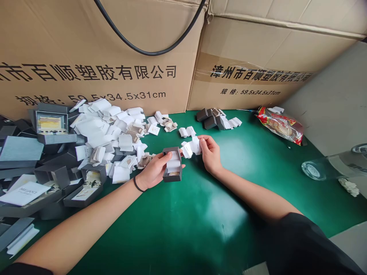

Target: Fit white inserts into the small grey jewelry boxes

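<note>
My left hand [152, 172] is closed round a small dark grey jewellery-type box [177, 177] whose open side faces up. Inside lie a white card insert [173, 165] and something yellowish at the near end. Just to the right, my right hand [211, 156] pinches a folded white card insert [196, 145] between thumb and fingers. A second white folded piece [187, 149] sits against its left side; whether the two are joined I cannot tell. Another pair of folded white inserts [187, 132] lies on the green table [183, 225] just beyond.
A heap of white inserts [97, 126] and dark boxes [20, 151] covers the left side. Several dark boxes [210, 121] stand at the back, near a red snack bag [279, 126]. A clear glass vessel [321, 168] lies right. Large cartons [137, 30] wall the back; a black cable [137, 49] hangs there.
</note>
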`<control>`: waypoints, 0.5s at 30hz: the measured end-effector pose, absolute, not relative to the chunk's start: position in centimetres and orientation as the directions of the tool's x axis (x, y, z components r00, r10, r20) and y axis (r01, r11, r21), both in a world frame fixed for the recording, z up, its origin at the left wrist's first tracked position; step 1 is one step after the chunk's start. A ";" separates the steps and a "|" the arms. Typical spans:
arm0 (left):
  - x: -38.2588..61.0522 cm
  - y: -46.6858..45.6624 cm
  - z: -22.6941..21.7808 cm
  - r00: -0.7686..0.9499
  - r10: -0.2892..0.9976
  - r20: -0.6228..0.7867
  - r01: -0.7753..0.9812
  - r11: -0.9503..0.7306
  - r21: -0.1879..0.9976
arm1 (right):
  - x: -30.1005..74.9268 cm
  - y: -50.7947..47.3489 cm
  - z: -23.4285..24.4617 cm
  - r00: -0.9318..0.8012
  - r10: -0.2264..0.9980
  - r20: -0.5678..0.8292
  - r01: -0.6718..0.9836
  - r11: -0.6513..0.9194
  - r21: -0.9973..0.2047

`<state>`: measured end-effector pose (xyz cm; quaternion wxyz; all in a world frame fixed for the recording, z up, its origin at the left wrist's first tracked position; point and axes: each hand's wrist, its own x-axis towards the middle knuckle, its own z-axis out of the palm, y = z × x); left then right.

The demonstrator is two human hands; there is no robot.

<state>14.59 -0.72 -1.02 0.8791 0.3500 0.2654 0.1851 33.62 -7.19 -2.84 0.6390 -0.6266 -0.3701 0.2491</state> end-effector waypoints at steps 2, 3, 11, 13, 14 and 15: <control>14.6 -0.7 -0.9 0.793 0.506 -0.339 -0.127 0.682 0.721 | 33.5 -7.2 -2.8 0.601 0.783 0.160 0.138 0.096 -0.986; 14.6 -0.7 -0.8 0.792 0.506 -0.341 -0.123 0.680 0.722 | 33.5 -7.2 -2.8 0.599 0.784 0.160 0.135 0.098 -0.986; 14.6 -0.8 -0.9 0.771 0.536 -0.343 -0.144 0.672 0.727 | 33.0 -7.6 -2.3 0.544 0.824 0.161 0.115 0.117 -0.986; 14.7 -0.8 -0.8 0.764 0.544 -0.348 -0.158 0.680 0.716 | 32.9 -7.7 -2.3 0.530 0.831 0.170 0.134 0.116 -0.984; 14.7 -0.9 -0.7 0.758 0.549 -0.351 -0.167 0.684 0.711 | 32.9 -7.8 -2.3 0.524 0.834 0.173 0.145 0.113 -0.983; 14.8 -0.9 -0.7 0.751 0.556 -0.355 -0.175 0.687 0.706 | 32.9 -7.8 -2.3 0.516 0.838 0.175 0.157 0.108 -0.982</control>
